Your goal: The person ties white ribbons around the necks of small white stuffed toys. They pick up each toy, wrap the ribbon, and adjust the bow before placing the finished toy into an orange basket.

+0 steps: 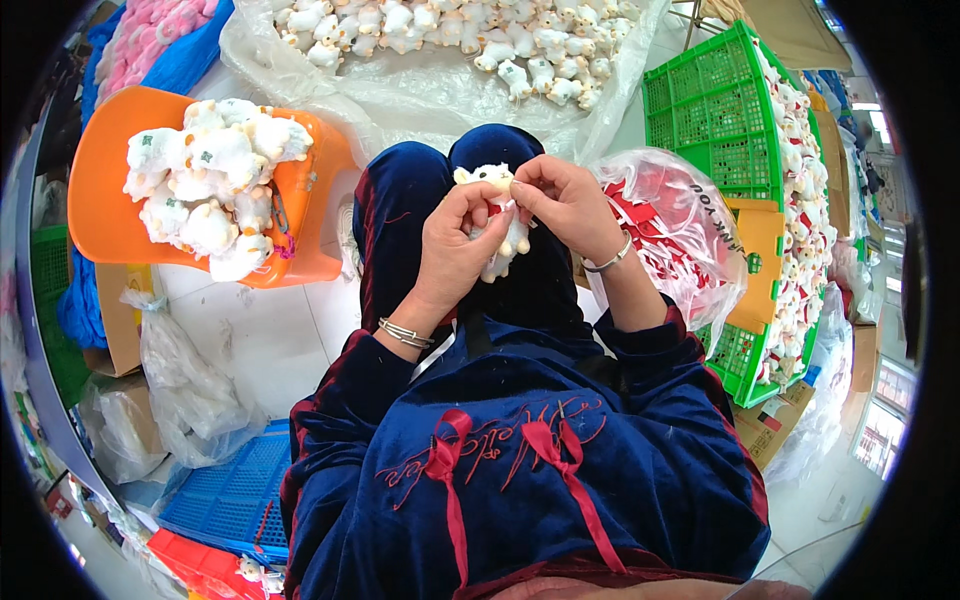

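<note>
A small white plush toy (505, 245) is held over my lap, above my dark blue velvet trousers. My left hand (455, 245) wraps around its body from the left. My right hand (565, 205) pinches at the toy's neck, where a bit of red ribbon (497, 208) shows between my fingertips. Both wrists wear thin bracelets. Red ribbons lie on my blue jacket front (450, 455).
An orange plastic chair (110, 200) at the left carries a heap of white plush toys (210, 185). A clear bag of red ribbons (670, 225) sits at my right, beside a green crate (715, 110) of toys. More toys lie on plastic sheeting (440, 40) ahead. A blue crate (235, 490) lies lower left.
</note>
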Action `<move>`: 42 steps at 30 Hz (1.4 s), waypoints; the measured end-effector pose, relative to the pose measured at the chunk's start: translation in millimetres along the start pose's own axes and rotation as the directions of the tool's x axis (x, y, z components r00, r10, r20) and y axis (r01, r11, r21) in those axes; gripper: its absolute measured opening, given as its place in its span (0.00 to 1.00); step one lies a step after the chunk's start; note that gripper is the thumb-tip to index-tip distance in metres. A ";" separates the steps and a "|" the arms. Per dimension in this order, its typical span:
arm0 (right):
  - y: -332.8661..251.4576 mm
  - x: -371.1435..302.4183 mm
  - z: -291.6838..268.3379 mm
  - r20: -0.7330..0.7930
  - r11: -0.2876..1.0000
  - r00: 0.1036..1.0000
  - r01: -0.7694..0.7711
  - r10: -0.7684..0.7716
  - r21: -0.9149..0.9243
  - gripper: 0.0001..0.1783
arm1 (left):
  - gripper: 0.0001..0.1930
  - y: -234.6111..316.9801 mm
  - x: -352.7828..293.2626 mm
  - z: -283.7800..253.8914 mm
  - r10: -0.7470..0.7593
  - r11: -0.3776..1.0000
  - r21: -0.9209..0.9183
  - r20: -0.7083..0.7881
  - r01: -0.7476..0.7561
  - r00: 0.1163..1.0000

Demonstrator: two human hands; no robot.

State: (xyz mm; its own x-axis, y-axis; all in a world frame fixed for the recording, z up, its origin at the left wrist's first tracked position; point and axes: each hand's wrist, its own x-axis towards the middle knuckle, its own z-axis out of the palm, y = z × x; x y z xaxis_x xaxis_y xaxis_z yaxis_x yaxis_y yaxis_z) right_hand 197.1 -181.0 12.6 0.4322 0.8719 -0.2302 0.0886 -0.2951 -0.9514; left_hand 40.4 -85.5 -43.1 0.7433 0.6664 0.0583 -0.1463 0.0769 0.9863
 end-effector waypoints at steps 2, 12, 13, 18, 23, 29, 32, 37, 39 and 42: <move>2.9 0.1 0.6 -0.003 1.000 1.000 0.011 -0.011 0.015 0.06 | 0.10 3.4 0.4 -0.4 0.004 1.000 0.025 -0.001 -0.004 1.000; 10.9 -0.3 5.2 -0.026 0.996 0.999 0.034 -0.032 0.088 0.06 | 0.05 2.7 1.5 -6.8 0.085 0.984 0.152 0.049 -0.091 0.995; 10.8 -0.3 5.5 -0.028 0.995 0.999 0.032 -0.030 0.097 0.06 | 0.05 2.7 1.5 -7.4 0.080 0.986 0.145 0.050 -0.087 0.996; 19.9 1.0 8.5 -0.121 0.996 0.993 0.027 -0.017 0.088 0.06 | 0.04 3.7 2.8 -13.3 -0.002 0.996 0.090 0.075 -0.005 0.997; 26.0 1.8 20.3 -0.290 0.954 0.928 0.164 -0.235 -0.250 0.06 | 0.05 4.0 7.2 -24.8 -0.062 0.993 0.109 0.165 0.044 0.984; -3.6 -3.8 21.0 -0.118 0.957 0.973 0.166 -0.199 -0.238 0.05 | 0.06 15.2 14.7 -30.3 -0.101 0.986 0.156 0.229 0.066 0.968; -6.7 -2.6 16.7 -0.031 0.889 0.958 0.253 -0.286 -0.383 0.04 | 0.06 14.8 17.4 -33.3 -0.073 0.985 0.169 0.269 0.027 0.960; -23.8 -4.1 9.0 0.098 0.713 0.915 0.369 -0.391 -0.596 0.03 | 0.07 18.2 19.1 -35.8 -0.033 0.980 0.195 0.301 -0.028 0.953; -27.4 0.5 3.7 0.159 0.667 0.888 0.433 -0.433 -0.607 0.03 | 0.07 22.4 20.5 -35.4 -0.047 0.977 0.213 0.313 -0.022 0.949; -29.2 4.4 -0.6 0.174 0.662 0.904 0.407 -0.390 -0.630 0.05 | 0.08 22.3 21.6 -34.2 -0.040 0.968 0.248 0.322 -0.043 0.946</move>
State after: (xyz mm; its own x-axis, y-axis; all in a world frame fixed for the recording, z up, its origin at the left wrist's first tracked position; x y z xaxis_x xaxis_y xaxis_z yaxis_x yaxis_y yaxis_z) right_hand 196.9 -168.8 39.5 0.1998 0.9715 0.1277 0.7996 -0.0863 -0.5942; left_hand 30.9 -44.0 -25.1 0.9193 0.3880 0.0655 -0.0123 -0.1382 0.9903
